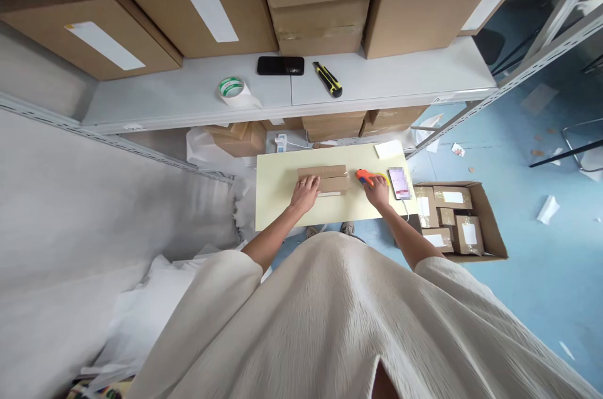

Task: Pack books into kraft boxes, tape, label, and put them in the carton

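Note:
A small cardboard box [333,183] lies on the pale yellow table in front of me. My left hand [306,192] grips its left end, with the fingers bent over the top and the thumb hidden. To the right of the box, my right hand [377,191] is closed around an orange and yellow tape dispenser [364,176]. The dispenser's orange head points toward the box and stands apart from it. Just right of that hand lies a phone [400,183] with a lit screen and a white cable.
A shelf [188,94] behind the table [277,210] bears a tape roll [232,88], a dark phone [281,65], a box cutter [328,79] and large cartons [188,3]. White paper [389,149] lies at the table's back right. An open carton [490,223] of taped boxes stands right.

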A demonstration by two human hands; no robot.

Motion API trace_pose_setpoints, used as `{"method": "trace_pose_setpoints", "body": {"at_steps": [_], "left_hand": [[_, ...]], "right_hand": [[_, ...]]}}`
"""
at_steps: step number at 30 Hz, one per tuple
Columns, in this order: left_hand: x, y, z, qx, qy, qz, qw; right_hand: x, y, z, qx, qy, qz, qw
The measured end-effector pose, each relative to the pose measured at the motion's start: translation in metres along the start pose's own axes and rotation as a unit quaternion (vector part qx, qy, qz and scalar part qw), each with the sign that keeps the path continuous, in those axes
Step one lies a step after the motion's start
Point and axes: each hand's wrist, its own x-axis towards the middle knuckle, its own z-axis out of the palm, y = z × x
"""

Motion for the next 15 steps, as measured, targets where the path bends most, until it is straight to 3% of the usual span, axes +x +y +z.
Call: {"method": "trace_pose_setpoints", "body": {"at_steps": [3,6,15], "left_hand": [[0.001,0.003,0.002,-0.001,-0.003,-0.009,1.0],[0.001,0.006,0.003,-0.002,-0.007,-0.017,1.0],[0.002,0.009,0.0,0.012,-0.021,-0.03,0.999]], "right_hand": [[0.0,0.028,-0.003,-0.021,-0.038,0.045,0.998],[0.003,0.041,-0.004,-0.034,-0.083,0.041,0.995],[0.015,0.043,0.006,-0.051,-0.098,-0.019,0.994]]}}
